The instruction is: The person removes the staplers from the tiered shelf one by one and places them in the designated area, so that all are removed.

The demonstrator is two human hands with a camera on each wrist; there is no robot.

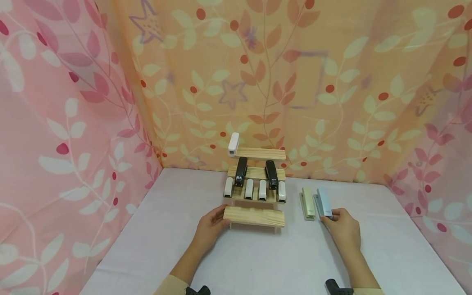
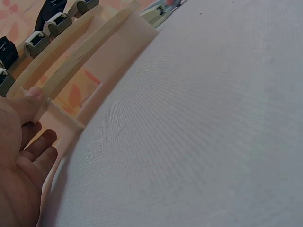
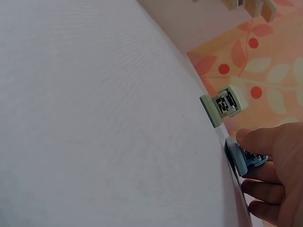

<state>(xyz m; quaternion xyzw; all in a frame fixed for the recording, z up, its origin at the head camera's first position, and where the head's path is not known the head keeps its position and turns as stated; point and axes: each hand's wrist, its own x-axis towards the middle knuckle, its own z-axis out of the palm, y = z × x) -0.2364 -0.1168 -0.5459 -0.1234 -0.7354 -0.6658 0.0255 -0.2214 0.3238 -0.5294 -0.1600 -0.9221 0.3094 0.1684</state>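
Note:
My left hand point(image 1: 210, 229) pinches the left end of the lowest wooden shelf point(image 1: 254, 216); in the left wrist view its thumb lies on the shelf's point(image 2: 78, 59) end. On the right, my right hand point(image 1: 344, 231) holds the near end of a blue stapler point(image 1: 324, 202), thumb on one side and fingers on the other, as the right wrist view shows with the blue stapler point(image 3: 241, 158). Just left of it a green stapler point(image 1: 308, 203) stands on the table. Higher shelves carry several small white staplers point(image 1: 249, 189), two black staplers point(image 1: 241, 171) and a white one point(image 1: 234, 144) at top left.
A white cloth covers the table point(image 1: 184, 192). Behind it hangs an orange floral curtain point(image 1: 258, 82), with pink floral curtains point(image 1: 73, 143) at both sides. The tiered wooden stand reaches close to the back curtain.

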